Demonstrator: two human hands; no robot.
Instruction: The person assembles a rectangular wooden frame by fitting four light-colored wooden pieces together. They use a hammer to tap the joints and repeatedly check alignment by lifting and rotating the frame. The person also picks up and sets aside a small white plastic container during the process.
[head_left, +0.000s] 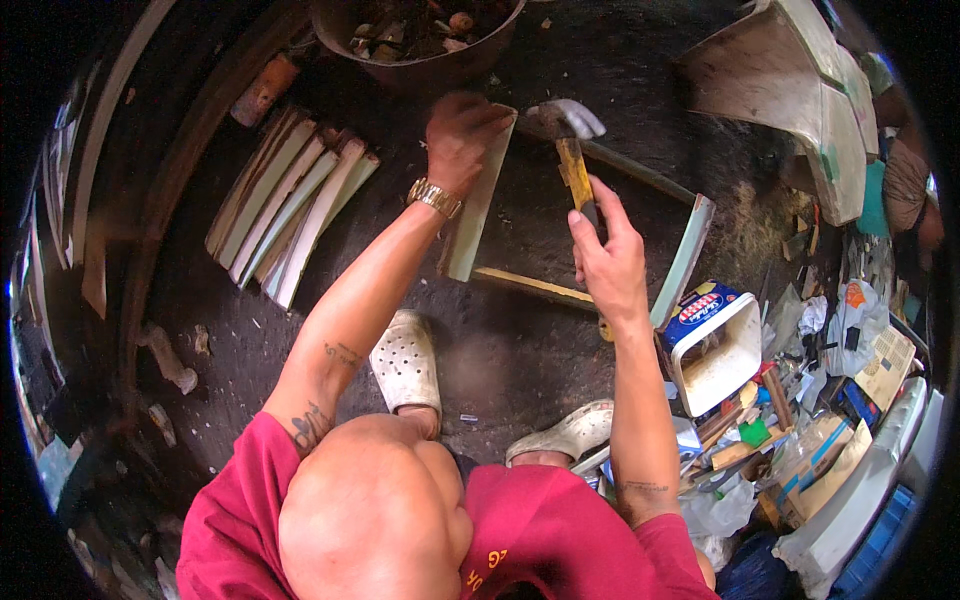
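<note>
A rectangular wooden frame (484, 205) made of narrow strips lies on the dark ground in front of me, its left and right strips pale green. My left hand (465, 142) is closed at the far left corner of the frame, its fingertips on the strip's end. Whether a nail is between those fingers cannot be made out. In my right hand (610, 252) is a claw hammer (573, 165) with a yellow and black handle. The hammer's metal head is raised over the frame's far side, a little right of my left hand.
A stack of wooden strips (290, 205) lies to the left. At the far side stands a round tub (425, 72) with scraps in it. Near the frame's right strip, a white and blue plastic container (722, 352) sits tipped beside piled scraps (790, 455). A pale broken plastic piece (770, 85) stands far right.
</note>
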